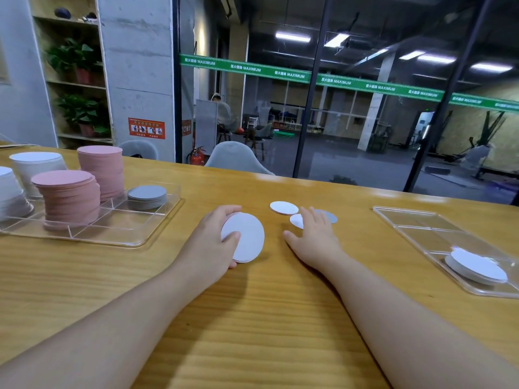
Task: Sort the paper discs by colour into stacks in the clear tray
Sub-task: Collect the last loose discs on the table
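My left hand [213, 242] grips a small stack of white discs [248, 238], tilted up above the wooden table. My right hand [316, 230] lies flat with straight fingers on loose discs: a white disc [296, 220] and a grey disc [328, 216] show partly under it. Another white disc [283, 207] lies free just beyond. The clear tray [112, 234] at the left holds two pink stacks [68, 197] [102, 169], a low grey stack [147, 196] and white stacks [33, 167].
A second clear tray [421, 226] at the right holds a short white disc stack [476, 265] in its near compartment. The table's far edge runs along a glass wall, with a chair back [233, 157] behind it.
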`<state>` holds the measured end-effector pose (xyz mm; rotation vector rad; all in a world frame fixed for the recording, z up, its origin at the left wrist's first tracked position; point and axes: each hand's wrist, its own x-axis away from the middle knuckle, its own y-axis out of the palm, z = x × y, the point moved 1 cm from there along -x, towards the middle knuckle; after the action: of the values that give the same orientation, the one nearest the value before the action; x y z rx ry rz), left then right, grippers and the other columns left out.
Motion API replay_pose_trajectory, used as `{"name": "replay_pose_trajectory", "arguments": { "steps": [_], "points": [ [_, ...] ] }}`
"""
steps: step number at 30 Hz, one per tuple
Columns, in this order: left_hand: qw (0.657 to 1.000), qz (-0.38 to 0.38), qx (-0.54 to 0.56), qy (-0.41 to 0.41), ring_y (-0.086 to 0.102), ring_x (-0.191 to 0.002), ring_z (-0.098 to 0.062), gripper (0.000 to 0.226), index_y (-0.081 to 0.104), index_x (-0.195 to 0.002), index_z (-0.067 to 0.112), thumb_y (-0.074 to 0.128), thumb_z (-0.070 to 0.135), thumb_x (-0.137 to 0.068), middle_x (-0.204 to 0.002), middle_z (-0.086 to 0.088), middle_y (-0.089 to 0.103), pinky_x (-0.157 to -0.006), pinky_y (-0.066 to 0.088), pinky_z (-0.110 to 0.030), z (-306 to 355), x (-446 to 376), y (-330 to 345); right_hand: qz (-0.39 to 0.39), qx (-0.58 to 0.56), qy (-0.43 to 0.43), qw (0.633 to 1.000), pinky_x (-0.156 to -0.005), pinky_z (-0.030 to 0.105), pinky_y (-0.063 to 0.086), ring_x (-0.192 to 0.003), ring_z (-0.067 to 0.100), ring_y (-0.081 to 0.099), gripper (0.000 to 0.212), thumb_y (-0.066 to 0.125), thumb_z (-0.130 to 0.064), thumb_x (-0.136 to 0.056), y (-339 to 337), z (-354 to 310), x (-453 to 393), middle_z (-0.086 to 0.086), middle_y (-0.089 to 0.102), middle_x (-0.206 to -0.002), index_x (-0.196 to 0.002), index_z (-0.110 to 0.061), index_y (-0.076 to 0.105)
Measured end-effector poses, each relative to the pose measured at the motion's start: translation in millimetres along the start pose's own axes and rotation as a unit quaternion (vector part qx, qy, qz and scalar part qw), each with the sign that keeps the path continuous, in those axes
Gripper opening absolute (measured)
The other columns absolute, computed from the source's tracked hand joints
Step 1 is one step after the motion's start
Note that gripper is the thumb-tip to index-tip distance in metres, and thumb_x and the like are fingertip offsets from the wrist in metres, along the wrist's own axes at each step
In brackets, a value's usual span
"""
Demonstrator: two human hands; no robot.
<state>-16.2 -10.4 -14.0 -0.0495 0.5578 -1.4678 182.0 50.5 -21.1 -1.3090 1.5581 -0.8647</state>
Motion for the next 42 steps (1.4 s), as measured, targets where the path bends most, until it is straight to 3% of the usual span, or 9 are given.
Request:
{"name": "replay_pose_trajectory", "arguments": {
  "steps": [7, 11, 16, 21, 29, 31, 36, 42],
  "points": [
    [1.000, 0.007, 0.001, -0.011, 0.063, -0.054, -0.015, 0.038, 0.045, -0.125, 0.035, 0.047, 0.012, -0.095, -0.132, 0.013, 0.043, -0.050, 0.044, -0.009, -1, 0, -1, -0.100, 0.096, -0.026, 0.990, -0.117, 0.045, 0.004, -0.146, 0.020, 0.003, 0.062, 0.022, -0.057, -0.095, 2, -5, -4, -0.001, 0.009, -0.159, -0.149, -0.028, 0.021],
    [1.000, 0.013, -0.005, -0.018, 0.066, -0.056, -0.019, 0.038, 0.045, -0.126, 0.035, 0.047, 0.013, -0.095, -0.130, 0.013, 0.043, -0.052, 0.047, -0.013, -1, -1, -1, -0.096, 0.100, -0.032, 0.990, -0.117, 0.044, 0.008, -0.146, 0.020, 0.006, 0.062, 0.023, -0.057, -0.095, 1, -7, -3, -0.001, 0.013, -0.158, -0.148, -0.027, 0.024],
    [0.999, 0.022, -0.006, -0.023, 0.065, -0.052, -0.019, 0.037, 0.045, -0.125, 0.034, 0.047, 0.013, -0.095, -0.127, 0.013, 0.044, -0.049, 0.044, -0.009, -2, -2, -1, -0.058, 0.088, -0.023, 0.994, -0.110, 0.040, 0.024, -0.139, 0.023, 0.024, 0.065, 0.033, -0.059, -0.092, -3, -9, -5, 0.002, 0.028, -0.151, -0.144, -0.020, 0.032],
    [0.999, 0.027, -0.009, -0.025, 0.063, -0.049, -0.016, 0.038, 0.045, -0.126, 0.033, 0.047, 0.013, -0.094, -0.126, 0.014, 0.045, -0.050, 0.044, -0.009, -1, -3, 0, -0.054, 0.108, -0.028, 0.992, -0.107, 0.040, 0.028, -0.135, 0.023, 0.026, 0.067, 0.032, -0.059, -0.092, -3, -10, -5, 0.004, 0.033, -0.146, -0.142, -0.014, 0.035],
    [0.999, 0.029, -0.010, -0.035, 0.065, -0.050, -0.017, 0.039, 0.045, -0.126, 0.035, 0.046, 0.013, -0.094, -0.126, 0.015, 0.045, -0.049, 0.041, -0.006, -1, -3, -1, -0.055, 0.129, -0.041, 0.989, -0.081, 0.030, 0.041, -0.109, 0.024, 0.051, 0.028, 0.039, -0.017, -0.099, -21, -3, -38, 0.005, 0.052, -0.123, -0.119, -0.016, 0.058],
    [0.999, 0.028, -0.011, -0.037, 0.066, -0.052, -0.018, 0.039, 0.045, -0.126, 0.036, 0.046, 0.014, -0.094, -0.126, 0.015, 0.045, -0.049, 0.041, -0.007, -2, -3, -1, -0.079, 0.131, -0.027, 0.988, -0.087, 0.030, 0.044, -0.110, 0.024, 0.053, 0.029, 0.042, -0.012, -0.097, -25, -4, -46, 0.005, 0.056, -0.124, -0.121, -0.016, 0.058],
    [0.999, 0.030, -0.003, -0.037, 0.065, -0.051, -0.019, 0.039, 0.046, -0.125, 0.034, 0.046, 0.012, -0.093, -0.123, 0.014, 0.046, -0.047, 0.043, -0.009, -1, -4, 1, -0.127, 0.104, -0.012, 0.986, -0.098, 0.031, 0.041, -0.118, 0.026, 0.050, 0.038, 0.046, -0.025, -0.097, -32, -2, -58, 0.006, 0.052, -0.134, -0.134, -0.016, 0.049],
    [0.999, 0.031, 0.001, -0.035, 0.065, -0.053, -0.020, 0.038, 0.046, -0.125, 0.034, 0.047, 0.012, -0.093, -0.123, 0.013, 0.048, -0.047, 0.044, -0.009, -2, -6, 1, -0.176, 0.194, -0.016, 0.965, -0.105, 0.037, 0.033, -0.128, 0.028, 0.040, 0.046, 0.042, -0.033, -0.098, -41, -2, -62, 0.006, 0.042, -0.142, -0.141, -0.015, 0.040]
  ]
}}
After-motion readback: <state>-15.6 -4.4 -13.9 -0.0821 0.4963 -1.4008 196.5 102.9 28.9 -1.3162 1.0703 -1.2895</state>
